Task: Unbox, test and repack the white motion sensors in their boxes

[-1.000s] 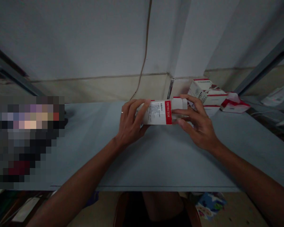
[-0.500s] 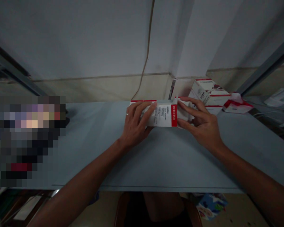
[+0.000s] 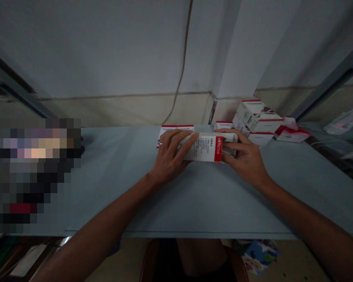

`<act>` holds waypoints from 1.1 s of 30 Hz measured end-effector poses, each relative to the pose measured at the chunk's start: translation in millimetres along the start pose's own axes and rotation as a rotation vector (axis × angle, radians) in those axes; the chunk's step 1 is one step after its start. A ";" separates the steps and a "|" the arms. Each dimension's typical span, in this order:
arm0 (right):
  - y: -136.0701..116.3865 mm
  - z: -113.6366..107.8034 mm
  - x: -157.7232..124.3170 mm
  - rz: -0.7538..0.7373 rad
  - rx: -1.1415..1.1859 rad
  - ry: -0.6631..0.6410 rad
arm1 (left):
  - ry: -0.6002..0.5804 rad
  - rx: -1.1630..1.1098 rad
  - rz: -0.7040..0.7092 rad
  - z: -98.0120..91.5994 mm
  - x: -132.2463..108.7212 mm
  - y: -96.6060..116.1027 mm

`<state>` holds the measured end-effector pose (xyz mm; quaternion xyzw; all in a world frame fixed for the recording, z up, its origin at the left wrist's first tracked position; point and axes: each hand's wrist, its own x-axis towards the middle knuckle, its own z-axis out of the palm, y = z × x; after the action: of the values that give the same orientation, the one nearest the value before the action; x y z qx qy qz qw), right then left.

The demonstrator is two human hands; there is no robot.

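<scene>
From where I stand, the white box (image 3: 206,148) with the red DETECTOR band lies on its side between the person's two hands, just above the desk (image 3: 111,176) or resting on it; I can't tell which. The left hand (image 3: 171,154) grips its left end, palm down, with the fingers draped over the printed face and a ring (image 3: 161,143) on one of them. The right hand (image 3: 247,156) grasps the other end, past the red band, its fingertips curled about the pale flaps, the thumb low and the fingers above; what they touch inside is hidden.

Both bare forearms reach in from the near edge and slant toward each other, wrists nearly level.

Behind the left hand stand a pair of red-edged cartons (image 3: 177,127), partly covered by the knuckles. Another small carton (image 3: 223,125) shows beyond the right hand, and to its right sit stacked boxes (image 3: 257,119) beside an open red-and-white box (image 3: 292,133). The desk is grey-blue and runs back to a pale wall (image 3: 120,47), down which a thin cable (image 3: 184,55) hangs. A blurred patch hides whatever lies at the left. Below the near edge, a blue patterned bag (image 3: 260,254) rests on the floor (image 3: 297,260).
</scene>
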<state>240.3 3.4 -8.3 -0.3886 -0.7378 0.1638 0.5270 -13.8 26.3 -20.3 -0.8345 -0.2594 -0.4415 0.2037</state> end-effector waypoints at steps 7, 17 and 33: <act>10.1 -6.0 3.5 0.036 -0.047 -0.059 | -0.017 -0.033 0.032 -4.1 1.1 -1.8; 4.6 -8.3 6.0 -0.097 -0.160 -0.005 | 0.099 -0.055 0.038 -9.7 6.3 5.9; -4.4 -33.5 17.9 -0.122 -0.197 0.320 | 0.137 -0.083 -0.081 -12.6 8.7 -8.7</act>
<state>266.3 8.3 19.3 -0.4143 -0.6792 -0.0053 0.6059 -22.9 28.2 -5.4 -0.7989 -0.2596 -0.5158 0.1681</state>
